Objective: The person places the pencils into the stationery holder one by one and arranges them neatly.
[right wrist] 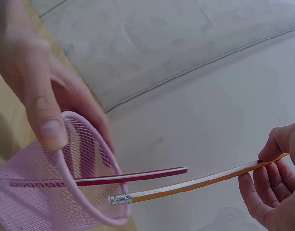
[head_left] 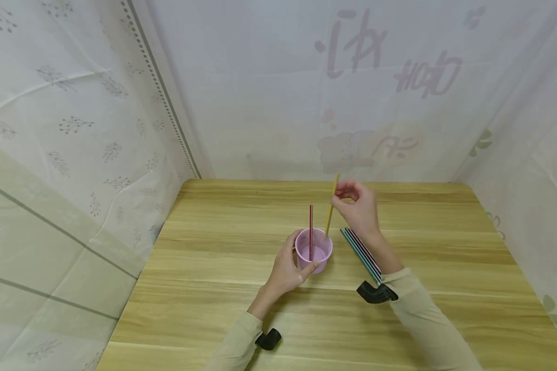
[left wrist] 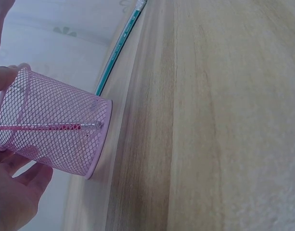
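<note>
A pink mesh pencil cup (head_left: 313, 268) stands upright on the table, and my left hand (head_left: 289, 268) grips it round its left side with the thumb near the rim. One red pencil (head_left: 311, 221) stands inside the cup, seen through the mesh in the left wrist view. My right hand (head_left: 359, 208) pinches a yellow pencil (right wrist: 185, 185) between thumb and fingers. Its eraser end points down and is at the cup's mouth, just inside the rim. Beside the cup, under my right forearm, several pencils (head_left: 359, 252) lie side by side, green and dark ones among them.
The wooden table (head_left: 213, 247) reaches back to a pale printed cloth (head_left: 269, 103). Similar cloth hangs at the left and right. A black wrist mount (head_left: 376, 292) on the right sleeve sits at the near ends of the lying pencils.
</note>
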### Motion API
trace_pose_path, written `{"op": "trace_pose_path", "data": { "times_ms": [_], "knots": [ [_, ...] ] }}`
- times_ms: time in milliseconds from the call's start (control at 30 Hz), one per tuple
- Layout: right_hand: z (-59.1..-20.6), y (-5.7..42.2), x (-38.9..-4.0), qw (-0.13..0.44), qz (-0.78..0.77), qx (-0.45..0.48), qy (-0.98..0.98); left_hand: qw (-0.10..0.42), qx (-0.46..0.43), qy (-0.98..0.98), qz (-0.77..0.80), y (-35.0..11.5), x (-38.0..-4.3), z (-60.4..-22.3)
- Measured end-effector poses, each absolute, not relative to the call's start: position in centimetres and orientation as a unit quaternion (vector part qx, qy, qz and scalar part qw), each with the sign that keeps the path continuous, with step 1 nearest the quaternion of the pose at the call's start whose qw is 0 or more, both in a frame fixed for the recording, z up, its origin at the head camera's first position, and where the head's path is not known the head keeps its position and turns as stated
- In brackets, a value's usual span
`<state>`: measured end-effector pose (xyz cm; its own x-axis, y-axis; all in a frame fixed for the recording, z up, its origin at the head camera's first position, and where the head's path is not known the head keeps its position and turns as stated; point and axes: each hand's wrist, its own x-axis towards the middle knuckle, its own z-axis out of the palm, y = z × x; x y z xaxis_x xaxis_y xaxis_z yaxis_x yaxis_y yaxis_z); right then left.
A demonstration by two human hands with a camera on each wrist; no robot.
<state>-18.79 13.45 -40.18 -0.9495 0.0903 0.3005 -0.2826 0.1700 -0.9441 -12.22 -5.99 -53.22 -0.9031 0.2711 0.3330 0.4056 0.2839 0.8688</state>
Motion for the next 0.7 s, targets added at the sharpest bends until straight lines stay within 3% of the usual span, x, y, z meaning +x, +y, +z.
{"op": "trace_pose_path", "data": {
  "times_ms": [167, 700],
  "knots": [
    [-41.4, 12.8, -18.6, 0.123, 0.641, 0.052, -0.756, 0.044, -0.204, -0.804, -0.556, -6.0, -12.3, -53.1],
    [-44.7, 11.2, -17.8, 0.082, 0.635, 0.055, -0.766, 0.066, -0.211, -0.807, -0.547, -6.1, -12.2, -53.3]
  ]
}}
